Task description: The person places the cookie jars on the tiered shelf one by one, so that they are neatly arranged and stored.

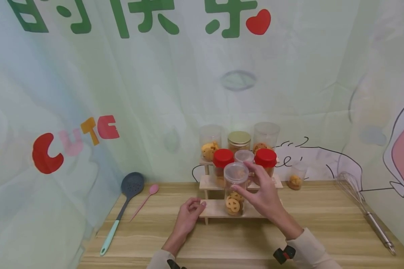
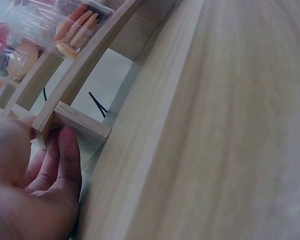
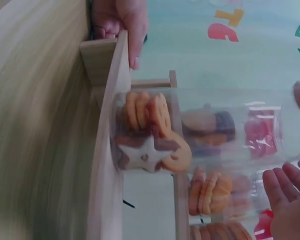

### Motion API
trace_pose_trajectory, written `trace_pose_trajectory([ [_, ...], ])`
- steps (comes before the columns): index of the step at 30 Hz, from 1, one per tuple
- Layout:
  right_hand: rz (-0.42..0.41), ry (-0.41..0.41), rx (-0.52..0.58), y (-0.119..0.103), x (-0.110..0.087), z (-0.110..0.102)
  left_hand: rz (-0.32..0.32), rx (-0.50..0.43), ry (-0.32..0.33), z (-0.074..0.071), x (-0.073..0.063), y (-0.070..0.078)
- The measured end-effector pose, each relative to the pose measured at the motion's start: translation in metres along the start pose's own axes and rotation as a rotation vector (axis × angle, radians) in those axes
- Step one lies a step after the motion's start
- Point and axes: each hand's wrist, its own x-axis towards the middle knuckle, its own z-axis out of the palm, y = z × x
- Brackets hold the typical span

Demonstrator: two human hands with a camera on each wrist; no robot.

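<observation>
A tall clear jar (image 1: 233, 186) of cookies stands upright on the lowest step of a three-tier wooden rack (image 1: 219, 213). My right hand (image 1: 264, 194) is spread about the jar's upper part, thumb on one side and fingers on the other. In the right wrist view the fingers (image 3: 285, 185) look loosely bent beside the jar, with pretzel-shaped and star cookies at its bottom. My left hand (image 1: 187, 216) grips the left end of the lowest step. The left wrist view shows its fingers (image 2: 67, 160) curled under the board's end, by the support.
Red-lidded jars (image 1: 223, 158) stand on the middle step; a gold-lidded jar (image 1: 239, 139) and clear jars occupy the top. A small cookie jar (image 1: 295, 181) and a whisk (image 1: 367, 209) are at right. A slotted turner (image 1: 126, 201) and a pink spoon (image 1: 148, 198) lie left.
</observation>
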Motion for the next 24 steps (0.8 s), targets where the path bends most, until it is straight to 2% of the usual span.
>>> trace_pose_trajectory([
  [7, 0.021, 0.055, 0.012, 0.005, -0.004, -0.027, -0.003, 0.008, 0.001, 0.001, -0.003, 0.001],
  [13, 0.031, 0.203, 0.032, 0.027, -0.001, -0.061, -0.003, 0.007, 0.008, 0.002, -0.002, 0.0],
  [18, 0.137, 0.338, -0.02, 0.054, 0.006, -0.091, -0.01, 0.013, 0.016, 0.002, 0.002, -0.003],
  [24, 0.3, 0.395, -0.109, 0.089, 0.009, -0.115, -0.002, 0.009, 0.012, 0.001, 0.003, -0.002],
])
